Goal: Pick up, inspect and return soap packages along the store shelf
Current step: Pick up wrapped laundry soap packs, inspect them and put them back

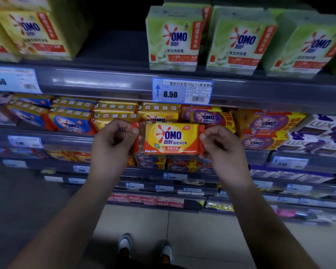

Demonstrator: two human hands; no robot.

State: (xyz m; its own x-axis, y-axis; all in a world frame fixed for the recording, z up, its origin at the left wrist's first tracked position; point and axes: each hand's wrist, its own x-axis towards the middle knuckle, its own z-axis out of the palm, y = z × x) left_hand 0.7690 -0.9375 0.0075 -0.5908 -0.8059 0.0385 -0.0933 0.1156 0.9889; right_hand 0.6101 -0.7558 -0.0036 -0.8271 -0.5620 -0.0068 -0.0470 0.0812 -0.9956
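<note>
Showing yellow-orange OMO soap package (171,138), flat-wrapped

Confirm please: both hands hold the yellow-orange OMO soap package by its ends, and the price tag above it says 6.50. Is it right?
Not quite. The head view shows the price tag reads 8.50, not 6.50. The rest holds: the left hand and right hand pinch the yellow-orange OMO soap package by its ends.

A shop's soap aisle. Just above the grip on the yellow-and-orange plastic-wrapped soap pack (171,139), a blue-edged paper price label (182,91) reads 8.50 on a grey metal shelf rail (105,84). Pale green rectangular soap packs (173,39) stand higher, with further price-tagged tiers (144,171) below.
</note>
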